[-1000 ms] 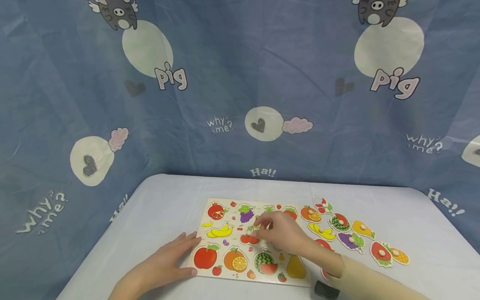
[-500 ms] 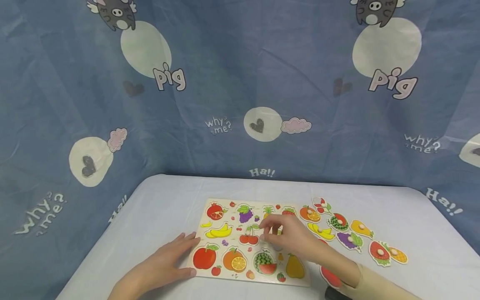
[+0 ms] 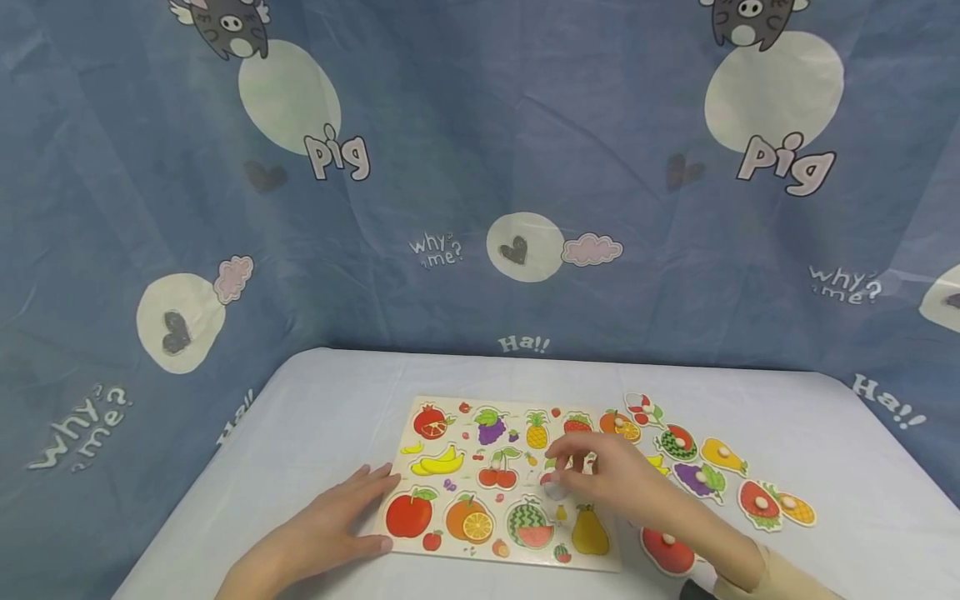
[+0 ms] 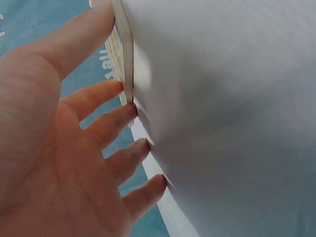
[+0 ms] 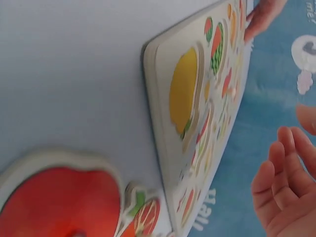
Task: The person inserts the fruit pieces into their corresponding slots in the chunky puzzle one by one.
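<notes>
The puzzle board (image 3: 532,560) lies flat on the white table (image 3: 360,392), in front of the blue backdrop (image 3: 420,125). The left hand (image 3: 333,521) is positioned at the board's left edge, fingers extended and spread. The left wrist view gives detail hidden from the head: the board's side face shows, two fingertips touch it, and the remaining two rest farther along, on the table surface.

The right hand (image 3: 600,471) is located over the right part of the board, fingers loosely bent. The right wrist view shows a gap between thumb and fingertips; contact with the board cannot be determined.

Loose knobbed pieces lie right of the board. Far group: orange piece (image 3: 620,427), watermelon piece (image 3: 678,444), pear piece (image 3: 724,457). Nearer: grape piece (image 3: 699,481), strawberry piece (image 3: 760,506), pineapple piece (image 3: 797,510) at its right. The banana piece (image 3: 658,464) is partly covered by the right hand. The red piece (image 3: 667,550) is nearest; the right wrist view adds a smaller segmented piece (image 5: 145,217) beside it, where the forearm (image 3: 701,525) crosses the head view.
</notes>
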Available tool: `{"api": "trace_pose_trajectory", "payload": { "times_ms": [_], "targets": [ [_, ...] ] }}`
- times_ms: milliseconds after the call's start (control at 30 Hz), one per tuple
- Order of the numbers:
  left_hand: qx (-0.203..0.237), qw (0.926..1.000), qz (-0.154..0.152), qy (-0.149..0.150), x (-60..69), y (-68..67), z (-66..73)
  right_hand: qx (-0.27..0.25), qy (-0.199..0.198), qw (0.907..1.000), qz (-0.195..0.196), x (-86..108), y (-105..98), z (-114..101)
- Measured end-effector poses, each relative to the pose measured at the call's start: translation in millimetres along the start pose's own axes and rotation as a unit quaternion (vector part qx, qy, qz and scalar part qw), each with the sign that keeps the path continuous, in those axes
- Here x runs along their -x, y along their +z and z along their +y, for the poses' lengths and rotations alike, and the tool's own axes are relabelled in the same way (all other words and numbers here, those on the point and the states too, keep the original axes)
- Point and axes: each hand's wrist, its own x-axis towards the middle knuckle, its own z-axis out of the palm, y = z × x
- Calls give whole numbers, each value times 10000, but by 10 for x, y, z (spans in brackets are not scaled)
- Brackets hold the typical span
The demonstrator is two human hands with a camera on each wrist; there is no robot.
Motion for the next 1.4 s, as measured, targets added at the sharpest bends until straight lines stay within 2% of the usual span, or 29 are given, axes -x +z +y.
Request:
{"api": "trace_pose_trajectory", "payload": {
  "times_ms": [200,467,867,1033,1267,1400],
  "targets": [
    [-21,10000,41,58,-4,11,-9,199,116,9997,9,94,-120,85],
    [12,10000,19,76,0,4,-14,216,137,9997,60,205,-279,248],
    [-43,10000,-2,64,-4,1,-13,531,638,9955,466,339,-511,478],
    [-94,10000,-28,7,-10,-7,-5,428,787,9947,500,367,-582,584],
    [8,9999,-9,131,3,-5,0,158,1015,9940,371,357,-627,715],
    [-22,10000,8,82,6,0,0,90,981,9947,282,329,-629,766]
  ]
}}
